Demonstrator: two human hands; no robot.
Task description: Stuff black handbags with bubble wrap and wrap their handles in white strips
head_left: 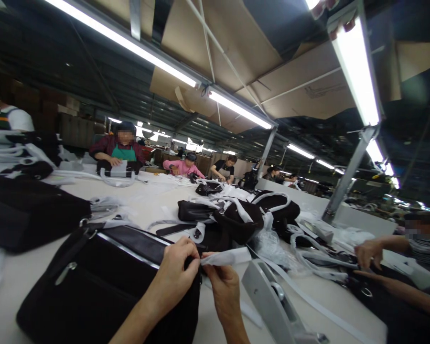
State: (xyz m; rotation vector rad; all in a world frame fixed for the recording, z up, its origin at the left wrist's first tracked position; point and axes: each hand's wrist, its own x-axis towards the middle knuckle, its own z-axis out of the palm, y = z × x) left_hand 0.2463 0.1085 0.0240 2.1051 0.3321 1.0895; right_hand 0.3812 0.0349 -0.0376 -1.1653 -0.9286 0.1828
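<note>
A black bag (103,286) with silver zips and a metal pull lies on the pale table in front of me. At its upper right corner, my left hand (181,267) is closed, thumb and fingers pinched on something too small to make out. Close beside it, my right hand (222,282) pinches the near end of a white wrapping strip (231,256), which sticks out to the right. The two hands almost touch. Just right of my right hand stands a grey tape dispenser (272,301).
Beyond the bag lie more black bags (238,220) with white-wrapped straps and clear plastic (272,243). Another dark bag (32,210) is at the left. A co-worker's hands (370,253) touch a black bag at the right. A metal post (347,177) rises behind; several people work farther back.
</note>
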